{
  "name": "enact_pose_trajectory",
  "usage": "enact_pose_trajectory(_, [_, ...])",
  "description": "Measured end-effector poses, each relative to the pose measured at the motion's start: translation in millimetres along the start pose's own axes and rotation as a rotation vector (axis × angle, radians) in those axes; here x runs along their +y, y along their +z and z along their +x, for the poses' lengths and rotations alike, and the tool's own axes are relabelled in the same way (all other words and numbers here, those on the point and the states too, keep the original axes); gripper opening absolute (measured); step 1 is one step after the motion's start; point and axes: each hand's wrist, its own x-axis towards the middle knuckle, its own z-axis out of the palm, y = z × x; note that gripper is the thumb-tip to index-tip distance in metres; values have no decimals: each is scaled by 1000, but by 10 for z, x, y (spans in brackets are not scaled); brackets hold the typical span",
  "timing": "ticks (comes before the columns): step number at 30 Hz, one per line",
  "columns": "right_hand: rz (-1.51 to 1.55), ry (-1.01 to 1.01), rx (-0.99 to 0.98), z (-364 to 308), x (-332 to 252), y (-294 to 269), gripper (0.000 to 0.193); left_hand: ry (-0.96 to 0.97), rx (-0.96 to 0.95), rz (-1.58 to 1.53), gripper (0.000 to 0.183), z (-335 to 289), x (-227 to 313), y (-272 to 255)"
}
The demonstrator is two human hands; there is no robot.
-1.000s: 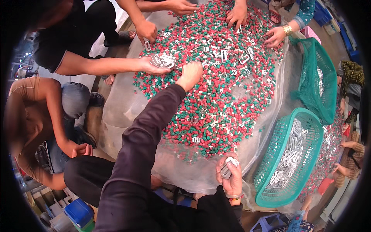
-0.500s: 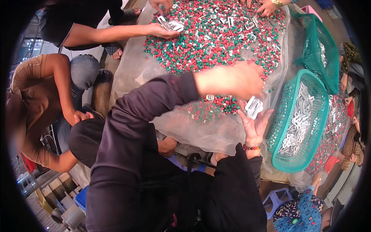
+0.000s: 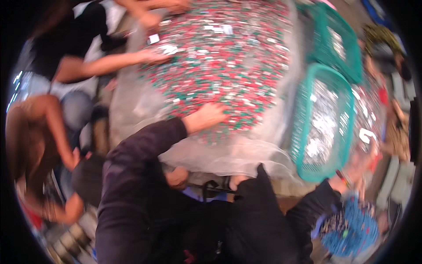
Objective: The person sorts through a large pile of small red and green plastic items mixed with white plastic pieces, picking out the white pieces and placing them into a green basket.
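The picture is smeared by motion. My left hand [image 3: 207, 117] reaches from a dark sleeve onto the near part of a wide heap of small red, green and white pieces [image 3: 237, 94]. Its fingers touch the heap, too blurred to show whether they grip anything. My right hand [image 3: 368, 154], with a beaded bracelet at the wrist, is stretched far right, past the near turquoise basket [image 3: 303, 145]. A few white slotted pieces [image 3: 365, 135] rest in its fingers. Many silvery slotted pieces [image 3: 323, 119] fill that basket.
A second turquoise basket [image 3: 323, 31] stands behind the first. Pale sheeting [image 3: 228, 158] lies under the heap. A co-worker's hand [image 3: 154, 56] holds white pieces at the heap's far left. More people sit at left and right, one in a blue patterned top [image 3: 356, 226].
My right hand has swung from beside the heap to the far right beyond the basket, carrying the white slotted pieces. My left hand has drawn back left onto the heap. The whole view has shifted.
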Motion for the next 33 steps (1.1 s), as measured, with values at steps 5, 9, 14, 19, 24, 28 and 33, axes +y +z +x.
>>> enact_pose_trajectory(5, [-432,-200,112,-149,354,209,35,-193,-291,-5,23,-306,-2,85])
enact_pose_trajectory(9, [-546,-104,85,-107,505,-347,44,-161,-331,-52,21,-43,120,-18])
enact_pose_trajectory(14, [-1340,-501,48,-672,977,336,64,-431,-204,-486,25,-222,-415,-220])
enact_pose_trajectory(19, [-1143,-347,-1118,-1410,1917,940,56,-681,-36,-622,43,24,-877,-512])
enact_pose_trajectory(24, [-1044,-115,-1569,-2291,2799,1247,52,-742,439,-1724,39,20,-928,-1438])
enact_pose_trajectory(28, [-468,993,-2402,-2559,2417,1196,49,-493,588,-2150,21,-29,-932,-1339])
enact_pose_trajectory(33, [-854,523,-1630,-2086,2205,1303,29,-718,652,-2275,13,-202,-670,-782])
